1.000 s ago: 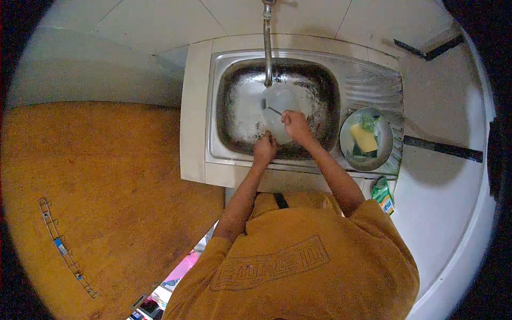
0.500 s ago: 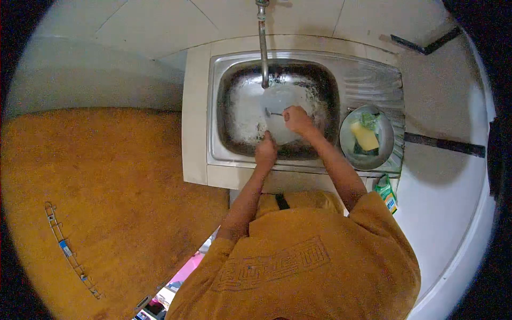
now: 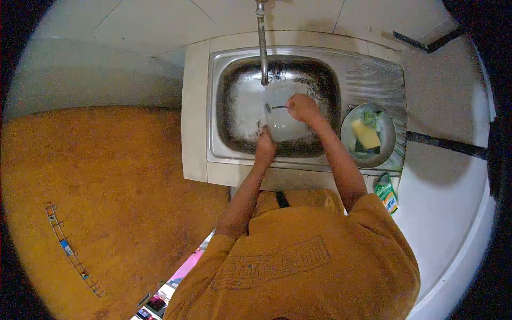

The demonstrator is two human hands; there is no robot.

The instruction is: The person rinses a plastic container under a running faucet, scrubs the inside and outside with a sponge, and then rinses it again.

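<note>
My right hand (image 3: 304,108) is closed over the sink basin, gripping the handle of a small spoon (image 3: 268,108) whose oval head points left. Lower in the basin, my left hand (image 3: 265,146) is closed with its thumb pointing up. A pale, round, plate-like surface (image 3: 285,124) shows between and below the hands; its edge is blurred, and whether my left hand grips it is hidden. The steel sink (image 3: 212,128) has dark stains along its walls. Above the basin hangs a metal tap (image 3: 263,53), its spout beyond both hands.
On the ridged drainboard (image 3: 368,80) at right sits a metal bowl (image 3: 390,149) with a yellow sponge (image 3: 365,134) and a green scrubber (image 3: 370,117). A green packet (image 3: 386,193) lies by the counter's front edge. A hook rack (image 3: 66,248) is at left.
My right hand has moved slightly up and to the right with the spoon. My left hand has shifted only a little. The whole view has tilted slightly.
</note>
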